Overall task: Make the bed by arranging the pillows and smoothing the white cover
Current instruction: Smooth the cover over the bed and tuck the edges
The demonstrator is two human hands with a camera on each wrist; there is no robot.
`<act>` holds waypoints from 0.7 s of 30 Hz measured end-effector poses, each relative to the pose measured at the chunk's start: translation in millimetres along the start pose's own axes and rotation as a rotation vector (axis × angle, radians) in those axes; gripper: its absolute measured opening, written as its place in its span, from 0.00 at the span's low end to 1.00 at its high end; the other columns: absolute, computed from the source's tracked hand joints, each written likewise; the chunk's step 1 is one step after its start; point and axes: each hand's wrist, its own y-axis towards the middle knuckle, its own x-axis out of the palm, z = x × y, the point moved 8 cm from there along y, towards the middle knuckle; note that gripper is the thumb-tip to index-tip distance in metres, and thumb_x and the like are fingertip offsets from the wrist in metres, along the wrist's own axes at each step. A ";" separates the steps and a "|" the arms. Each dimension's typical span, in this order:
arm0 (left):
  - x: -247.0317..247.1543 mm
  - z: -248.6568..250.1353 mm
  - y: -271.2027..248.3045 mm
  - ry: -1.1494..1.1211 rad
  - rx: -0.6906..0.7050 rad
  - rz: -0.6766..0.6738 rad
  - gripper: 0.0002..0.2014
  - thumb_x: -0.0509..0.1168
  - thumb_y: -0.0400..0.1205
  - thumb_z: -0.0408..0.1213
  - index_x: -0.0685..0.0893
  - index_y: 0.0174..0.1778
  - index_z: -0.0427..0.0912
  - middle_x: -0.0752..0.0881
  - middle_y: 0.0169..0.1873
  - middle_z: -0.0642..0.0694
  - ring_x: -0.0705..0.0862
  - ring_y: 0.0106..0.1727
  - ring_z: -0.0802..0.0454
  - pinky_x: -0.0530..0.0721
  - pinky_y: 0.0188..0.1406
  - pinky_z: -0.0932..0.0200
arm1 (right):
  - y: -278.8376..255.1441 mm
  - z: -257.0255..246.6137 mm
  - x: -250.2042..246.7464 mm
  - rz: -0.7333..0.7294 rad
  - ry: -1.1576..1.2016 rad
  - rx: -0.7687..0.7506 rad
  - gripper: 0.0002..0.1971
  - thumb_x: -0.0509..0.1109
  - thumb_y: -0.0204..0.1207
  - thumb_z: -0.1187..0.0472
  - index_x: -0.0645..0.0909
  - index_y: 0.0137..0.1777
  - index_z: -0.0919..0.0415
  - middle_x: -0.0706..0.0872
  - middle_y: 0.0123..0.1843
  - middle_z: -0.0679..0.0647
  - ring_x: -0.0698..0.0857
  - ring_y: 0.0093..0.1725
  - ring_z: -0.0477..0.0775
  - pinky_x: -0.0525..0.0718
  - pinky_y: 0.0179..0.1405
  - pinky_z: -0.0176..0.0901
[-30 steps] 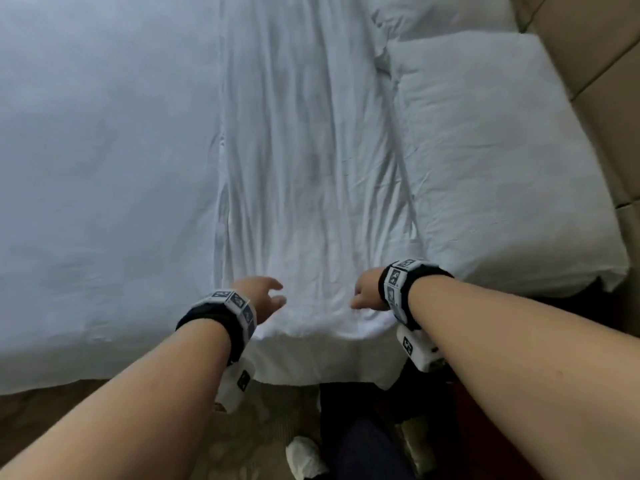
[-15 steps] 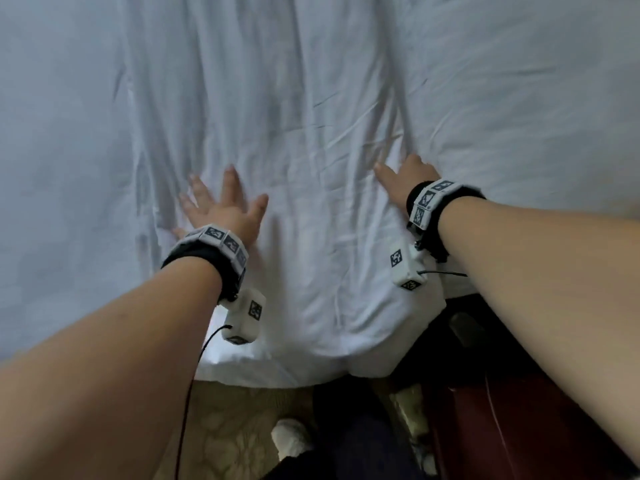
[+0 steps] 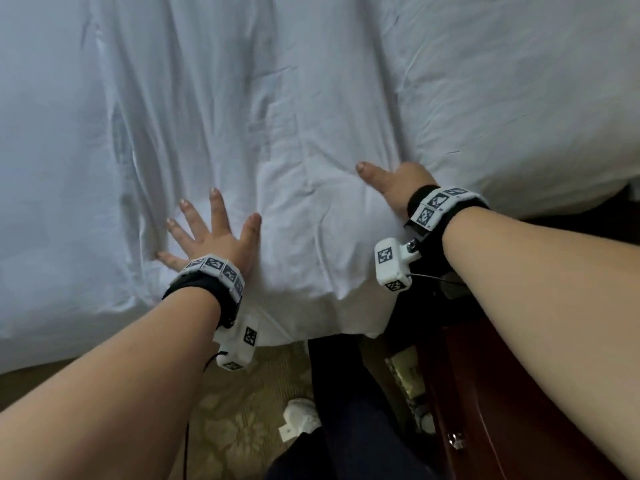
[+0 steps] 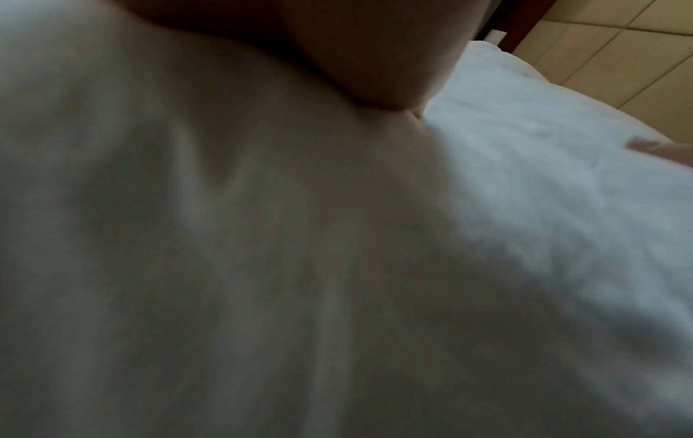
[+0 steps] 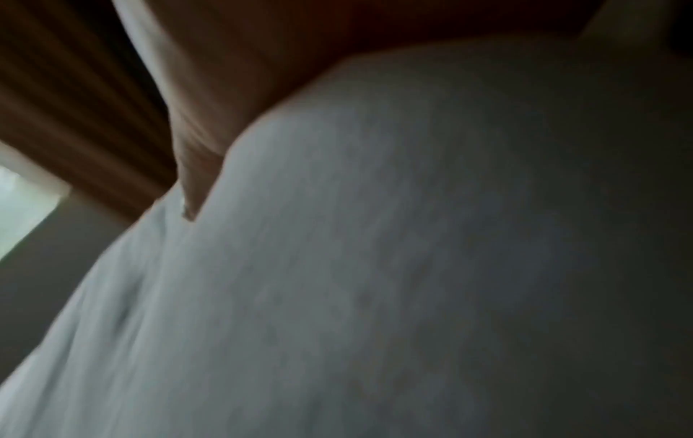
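The white cover (image 3: 277, 98) lies creased over the bed, with long folds running away from me. My left hand (image 3: 211, 233) presses flat on it near the bed's edge, fingers spread and straight. My right hand (image 3: 391, 183) lies on the cover at the foot of a white pillow (image 3: 519, 98); only its thumb and back show, the other fingers are hidden. Both wrist views are blurred and filled with white cloth (image 4: 337, 266) (image 5: 375, 266). The left wrist view shows the pillow (image 4: 544, 148) at right.
The cover's edge hangs over patterned carpet (image 3: 235, 410). A dark red wooden nightstand (image 3: 502, 410) stands at the bed's right, close to my right forearm. My dark trouser leg (image 3: 346, 427) and a white slipper (image 3: 299, 419) are below. Tan headboard panels (image 4: 619, 59) lie beyond the pillow.
Both hands went from the cover's near edge up onto the bed and flattened on it. Since half a second ago the left fingers have spread wider and the view has closed in.
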 end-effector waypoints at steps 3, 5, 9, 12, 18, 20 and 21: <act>9.2 -21.7 -15.3 0.043 0.027 -0.022 0.43 0.38 0.76 0.81 0.31 0.84 0.70 0.30 0.88 0.51 0.31 0.88 0.38 0.37 0.79 0.18 | -20.1 29.9 -4.9 0.014 -0.152 0.080 0.46 0.60 0.74 0.24 0.78 0.71 0.69 0.83 0.66 0.69 0.81 0.66 0.69 0.76 0.59 0.52; 8.3 -30.9 -18.8 0.069 0.058 -0.056 0.43 0.40 0.77 0.79 0.32 0.85 0.70 0.31 0.89 0.50 0.32 0.89 0.37 0.37 0.80 0.19 | -35.3 36.5 0.8 -0.116 -0.413 0.075 0.38 0.57 0.84 0.35 0.74 0.75 0.69 0.78 0.74 0.69 0.77 0.72 0.69 0.73 0.68 0.52; -22.4 -31.5 -16.2 0.077 0.075 -0.002 0.39 0.45 0.82 0.74 0.35 0.86 0.71 0.34 0.89 0.47 0.35 0.90 0.39 0.42 0.84 0.23 | -33.1 -17.8 -13.5 -0.208 -0.807 -0.054 0.18 0.67 0.83 0.60 0.80 0.69 0.69 0.81 0.70 0.68 0.80 0.70 0.68 0.79 0.66 0.57; -62.7 -1.4 0.7 0.058 0.147 0.167 0.38 0.46 0.84 0.71 0.35 0.87 0.69 0.32 0.89 0.47 0.33 0.89 0.41 0.40 0.85 0.26 | -6.0 -91.5 -44.2 0.117 -0.908 -0.213 0.21 0.69 0.77 0.58 0.79 0.69 0.63 0.82 0.66 0.66 0.82 0.65 0.71 0.82 0.62 0.62; -40.4 65.1 10.2 0.063 0.363 0.157 0.41 0.41 0.77 0.80 0.30 0.82 0.75 0.25 0.86 0.51 0.27 0.87 0.40 0.35 0.76 0.16 | 2.1 -88.5 39.4 0.193 -0.748 -0.483 0.40 0.48 0.78 0.31 0.42 0.87 0.43 0.42 0.89 0.50 0.43 0.87 0.62 0.43 0.85 0.62; 7.1 41.7 -6.3 0.141 0.322 0.072 0.44 0.37 0.74 0.82 0.28 0.83 0.72 0.24 0.86 0.50 0.24 0.86 0.39 0.33 0.74 0.14 | -9.7 -34.2 80.1 0.158 -0.776 -0.404 0.40 0.42 0.78 0.29 0.35 0.87 0.43 0.33 0.88 0.49 0.34 0.86 0.59 0.36 0.84 0.61; 23.7 28.4 -15.9 0.178 0.320 0.063 0.45 0.36 0.74 0.82 0.26 0.83 0.69 0.22 0.85 0.49 0.23 0.85 0.39 0.32 0.74 0.14 | -21.8 -10.9 95.2 0.153 -0.784 -0.373 0.40 0.40 0.79 0.30 0.34 0.87 0.45 0.31 0.88 0.50 0.32 0.86 0.59 0.34 0.84 0.61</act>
